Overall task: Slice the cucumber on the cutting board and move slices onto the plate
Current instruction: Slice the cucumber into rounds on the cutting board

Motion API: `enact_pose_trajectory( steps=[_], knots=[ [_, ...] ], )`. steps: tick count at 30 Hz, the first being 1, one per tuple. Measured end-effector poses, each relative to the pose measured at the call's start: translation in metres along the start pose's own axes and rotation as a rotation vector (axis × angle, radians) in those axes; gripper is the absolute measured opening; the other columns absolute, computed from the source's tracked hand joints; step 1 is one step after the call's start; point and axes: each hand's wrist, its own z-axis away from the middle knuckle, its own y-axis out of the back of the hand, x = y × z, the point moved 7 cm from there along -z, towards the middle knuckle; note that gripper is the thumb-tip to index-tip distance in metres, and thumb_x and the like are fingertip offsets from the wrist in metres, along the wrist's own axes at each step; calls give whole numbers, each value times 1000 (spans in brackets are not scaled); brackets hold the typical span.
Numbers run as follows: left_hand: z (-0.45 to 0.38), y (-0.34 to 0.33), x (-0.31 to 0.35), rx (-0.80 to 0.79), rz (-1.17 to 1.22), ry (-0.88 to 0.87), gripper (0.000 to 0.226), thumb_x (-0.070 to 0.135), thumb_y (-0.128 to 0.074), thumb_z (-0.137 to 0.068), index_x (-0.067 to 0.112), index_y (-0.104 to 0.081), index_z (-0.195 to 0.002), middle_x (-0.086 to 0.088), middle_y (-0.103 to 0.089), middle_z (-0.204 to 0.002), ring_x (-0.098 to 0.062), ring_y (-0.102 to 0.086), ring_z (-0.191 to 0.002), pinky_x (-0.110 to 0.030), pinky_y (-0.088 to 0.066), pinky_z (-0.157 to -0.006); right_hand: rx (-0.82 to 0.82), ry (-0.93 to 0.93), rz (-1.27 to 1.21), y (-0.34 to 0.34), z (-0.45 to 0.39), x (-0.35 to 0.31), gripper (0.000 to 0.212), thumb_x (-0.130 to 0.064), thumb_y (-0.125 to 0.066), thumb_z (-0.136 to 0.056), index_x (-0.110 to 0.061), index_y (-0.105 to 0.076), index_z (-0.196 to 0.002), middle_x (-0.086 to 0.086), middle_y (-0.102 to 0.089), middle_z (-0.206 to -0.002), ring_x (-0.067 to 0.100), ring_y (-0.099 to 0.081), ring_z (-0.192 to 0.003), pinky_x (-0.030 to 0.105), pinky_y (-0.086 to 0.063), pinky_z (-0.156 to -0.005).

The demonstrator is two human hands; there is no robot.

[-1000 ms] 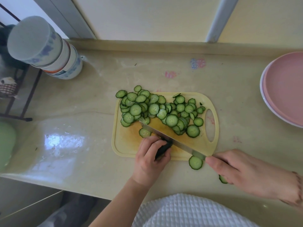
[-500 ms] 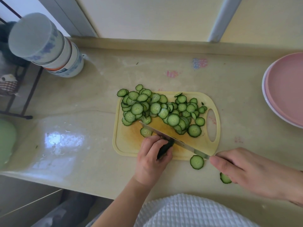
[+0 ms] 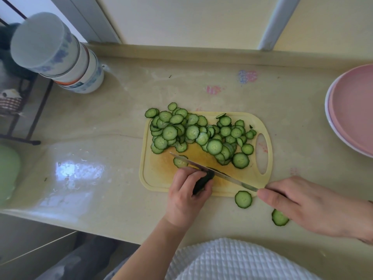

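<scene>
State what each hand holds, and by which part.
The left hand grips the cucumber stub around its end. The right hand holds the knife by its handle, which the hand hides.

Cutting board (image 3: 161,178): pale yellow plastic, rounded corners, oval handle hole at its right end, orange-stained centre. Cucumber slices (image 3: 193,134): thin green rounds, dark-skinned, heaped overlapping along the board's far half, a few past its far-left corner. Cucumber stub (image 3: 202,181): dark end piece at the board's near edge. Plate (image 3: 351,110): pink, well right of the board, partly out of view.
</scene>
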Motion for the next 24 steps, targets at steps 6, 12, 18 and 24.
enact_pose_trajectory(
  steps=[6,12,18,24],
  knots=[
    [-1,0,2,5,-5,-26,26,10,-81,-83,10,-65,-103,-4,-61,-100,-20,-65,-86,-27,-56,-76,-23,4,41,-14,-25,3,72,-85,-19,-80,-18,-37,-60,-6,-34,-49,9,-33,-44,38,-43,-50],
    [-1,1,3,3,-4,-10,18,8,-76,-82,5,-70,-98,-4,-60,-98,-18,-63,-84,-23,-55,-75,-36,0,-9,-12,-32,2,67,-79,-27,-81,-16,-34,-60,-6,-29,-49,10,-29,-45,34,-34,-48],
    [0,0,2,18,-27,-8,22,10,-76,-81,10,-65,-100,-6,-62,-96,-17,-63,-83,-19,-54,-77,-69,20,-52,-5,-16,-1,71,-74,-31,-84,-6,-35,-65,-1,-30,-55,13,-28,-48,27,-30,-46],
    [0,0,0,18,-26,4,23,13,-76,-82,13,-63,-100,-5,-62,-96,-15,-63,-83,-18,-54,-75,-61,44,-31,-2,-13,-3,76,-83,-28,-80,-8,-34,-64,-1,-29,-54,12,-28,-48,27,-30,-46]
  ],
)
